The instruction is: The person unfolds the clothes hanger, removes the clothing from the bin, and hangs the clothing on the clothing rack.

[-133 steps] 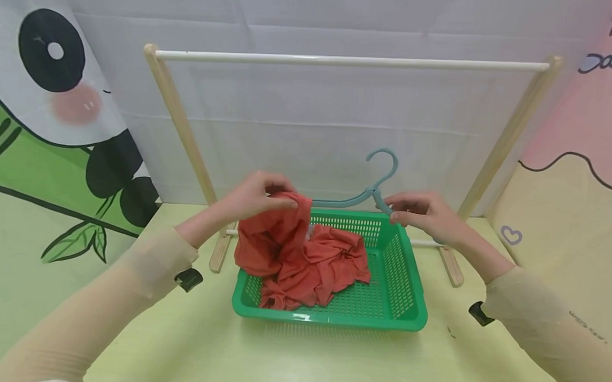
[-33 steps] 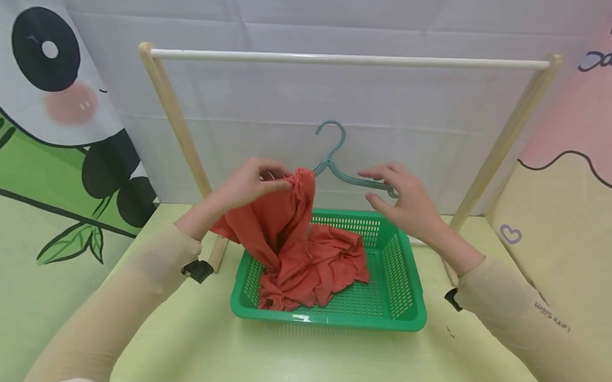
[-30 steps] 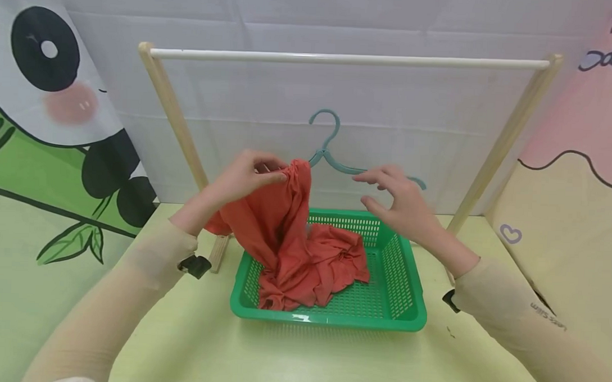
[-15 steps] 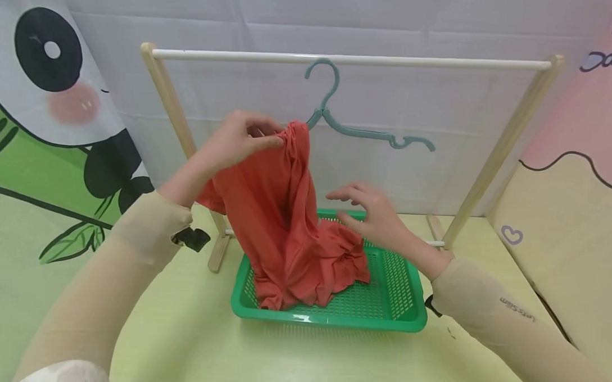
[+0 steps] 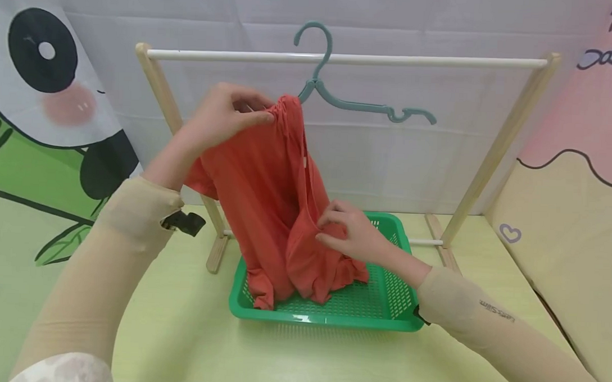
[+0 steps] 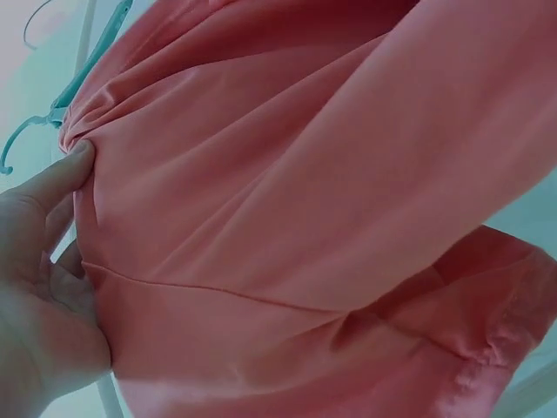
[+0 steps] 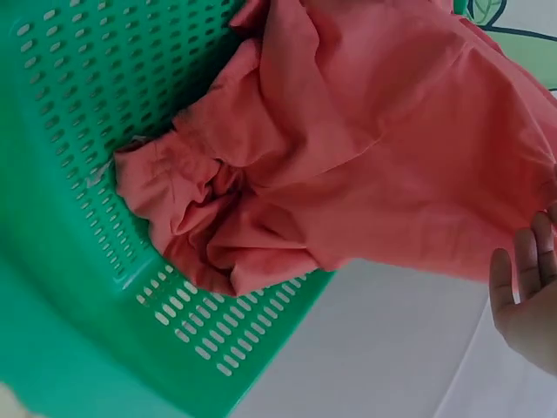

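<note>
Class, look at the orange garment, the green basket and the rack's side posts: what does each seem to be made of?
Orange garment: soft matte fabric, probably a knit; it drapes and bunches where the left hand pinches it.
Green basket: glossy moulded plastic with perforated walls.
Side posts: apparently pale unpainted wood, though no grain shows.

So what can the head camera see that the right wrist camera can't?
Only the head view shows the wooden rack, the blue hanger with its hook up above the rail, the left hand pinching the top of the orange garment, and the panda picture. Only the right wrist view shows, up close, the crumpled bottom end of the cloth lying on the holes in the basket floor. Both show the orange garment, the green basket and the right hand, though the wrist view catches only its fingertips.
</note>
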The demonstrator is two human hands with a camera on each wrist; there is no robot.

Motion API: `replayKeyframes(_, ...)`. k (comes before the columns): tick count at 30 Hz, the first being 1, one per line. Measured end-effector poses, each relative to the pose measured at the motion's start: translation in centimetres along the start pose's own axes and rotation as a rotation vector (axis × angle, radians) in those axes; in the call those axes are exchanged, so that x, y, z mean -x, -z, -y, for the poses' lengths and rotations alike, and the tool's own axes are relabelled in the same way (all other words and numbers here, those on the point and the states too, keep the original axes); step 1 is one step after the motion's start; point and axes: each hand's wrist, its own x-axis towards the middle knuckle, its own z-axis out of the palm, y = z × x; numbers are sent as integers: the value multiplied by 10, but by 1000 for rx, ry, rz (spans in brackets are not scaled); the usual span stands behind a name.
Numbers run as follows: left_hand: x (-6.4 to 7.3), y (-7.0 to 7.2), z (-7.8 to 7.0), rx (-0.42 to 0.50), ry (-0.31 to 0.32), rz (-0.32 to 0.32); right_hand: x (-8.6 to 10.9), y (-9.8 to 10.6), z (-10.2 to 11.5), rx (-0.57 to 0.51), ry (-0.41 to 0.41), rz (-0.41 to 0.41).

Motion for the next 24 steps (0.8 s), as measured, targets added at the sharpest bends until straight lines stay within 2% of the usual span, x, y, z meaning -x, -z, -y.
replayKeyframes(4,5,7,9,18,2,-16,6,12,-5,0,-68,-18)
replayKeyframes(10,21,10,37,2,24,-28,15,39,-17,38,-151,-68)
replayKeyframes(15,35,8,54,-16,44,-13,19,57,-25,26,-181,-137)
replayKeyframes(24,52,2,67,0,59,0,23,69,-28,12,-191,-141)
